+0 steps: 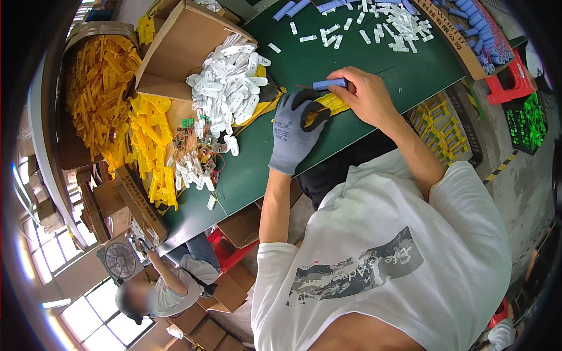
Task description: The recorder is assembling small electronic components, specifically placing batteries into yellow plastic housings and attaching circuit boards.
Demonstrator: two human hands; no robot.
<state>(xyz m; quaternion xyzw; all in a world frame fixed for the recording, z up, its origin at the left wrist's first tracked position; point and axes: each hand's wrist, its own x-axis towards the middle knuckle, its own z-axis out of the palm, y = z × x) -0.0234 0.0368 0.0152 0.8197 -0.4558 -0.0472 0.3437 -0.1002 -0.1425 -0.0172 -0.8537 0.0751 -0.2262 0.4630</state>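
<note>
My left hand (293,133) wears a grey glove with black fingertips and grips a yellow plastic piece (335,104) against the green table (374,64). Just above it, my bare right hand (367,93) pinches a short blue cylinder (328,85), holding it right at the yellow piece. A heap of white plastic parts (231,88) lies to the left of both hands. Beyond that heap is a spread of yellow plastic parts (153,143).
An open cardboard box (181,41) stands behind the white heap. Loose white parts (383,23) and a box of blue cylinders (477,32) lie at the far end. A red stool (510,82) and a crate of yellow parts (440,126) stand on the right. Another person (158,292) works beside a fan (120,260).
</note>
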